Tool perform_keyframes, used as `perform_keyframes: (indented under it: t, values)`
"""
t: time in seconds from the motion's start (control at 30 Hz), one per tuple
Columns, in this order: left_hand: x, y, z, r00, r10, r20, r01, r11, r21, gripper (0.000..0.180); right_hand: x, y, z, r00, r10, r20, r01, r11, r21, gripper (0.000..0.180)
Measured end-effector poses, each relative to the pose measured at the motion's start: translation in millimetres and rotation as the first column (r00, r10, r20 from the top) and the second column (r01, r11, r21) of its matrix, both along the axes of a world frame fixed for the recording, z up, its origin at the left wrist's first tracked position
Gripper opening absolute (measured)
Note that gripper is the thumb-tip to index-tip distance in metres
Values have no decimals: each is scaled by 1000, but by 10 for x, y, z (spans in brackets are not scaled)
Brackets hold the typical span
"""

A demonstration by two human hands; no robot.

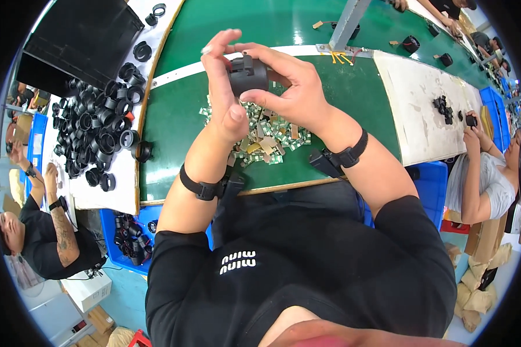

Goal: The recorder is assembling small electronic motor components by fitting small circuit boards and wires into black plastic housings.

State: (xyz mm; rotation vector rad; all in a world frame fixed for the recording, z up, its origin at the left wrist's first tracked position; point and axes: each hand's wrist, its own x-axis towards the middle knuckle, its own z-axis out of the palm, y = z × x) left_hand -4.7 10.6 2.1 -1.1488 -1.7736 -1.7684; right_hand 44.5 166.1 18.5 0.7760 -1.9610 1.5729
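Note:
A black cylindrical plastic housing [250, 81] with a small raised clip on its side is held above the green tabletop. My right hand [298, 84] wraps round it from the right, thumb below and fingers above. My left hand [219, 87] is stretched out, its palm side against the housing's left end and its fingers pointing up and away. Beneath my hands lies a pile of small green-and-white pieces [266, 136] mixed with tan ones. The inside of the housing is hidden.
To the left, many black rings and housings [101, 124] are heaped on a white surface beside a black bin [81, 37]. A metal post [348, 26] stands at the back. Blue crates [134, 263] sit below the table edge. Other people work on both sides.

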Motion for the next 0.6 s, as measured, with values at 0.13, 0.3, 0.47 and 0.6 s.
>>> perform_keyframes:
  t: [0.13, 0.3, 0.47, 0.6]
  values:
    - [30, 97, 73, 997, -41, -65, 44, 997, 59, 107, 68, -14, 59, 999, -6, 45, 5, 1000, 22, 66]
    - [-4, 54, 86, 997, 13, -79, -7, 997, 74, 68, 22, 1, -19, 973, 56, 223, -42, 997, -66, 65]
    - [-84, 36, 5, 971, -87, 223, 19, 957, 289, 30, -106, 56, -109, 905, 293, 309, -172, 915, -364, 75]
    - [-119, 7, 8, 850, -269, 452, -51, 814, 578, 23, -198, 330, -12, 776, 120, 620, -95, 993, -73, 37]
